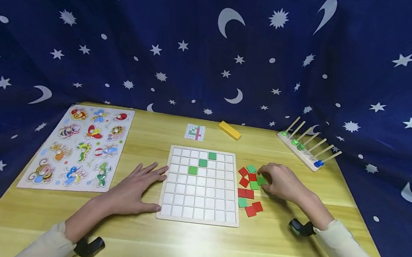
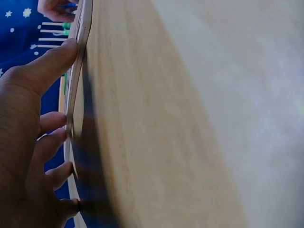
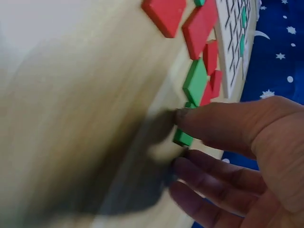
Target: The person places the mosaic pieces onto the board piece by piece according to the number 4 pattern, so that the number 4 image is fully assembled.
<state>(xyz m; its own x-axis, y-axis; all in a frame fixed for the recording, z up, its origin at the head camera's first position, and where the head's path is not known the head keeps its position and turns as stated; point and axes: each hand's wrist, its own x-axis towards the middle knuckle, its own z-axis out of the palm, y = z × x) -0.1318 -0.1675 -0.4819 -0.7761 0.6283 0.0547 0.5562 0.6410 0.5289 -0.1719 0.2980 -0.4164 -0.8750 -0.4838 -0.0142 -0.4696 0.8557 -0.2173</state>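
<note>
A white gridded board [image 1: 198, 220] lies flat, with three green tiles in a diagonal line on its upper cells, one of them a green tile [image 1: 193, 170]. Along the board's left edge, my left hand [image 1: 133, 189] is spread, thumb and fingertips touching the rim. To the right of the board, my right hand [image 1: 282, 183] pinches a green square tile [image 1: 261, 180] between thumb and fingers, low over the table. In the right wrist view this tile [image 3: 183, 137] is partly covered by the thumb. Loose red tiles [image 1: 246, 193] and green ones lie beside it.
A small pattern card [image 1: 194, 132] and a yellow block [image 1: 229, 130] lie beyond the board. An insect picture puzzle [image 1: 77, 146] is at left. At back right stands a peg rack [image 1: 298, 151] with coloured beads. A starry blue curtain [image 1: 196, 63] closes off the table's back.
</note>
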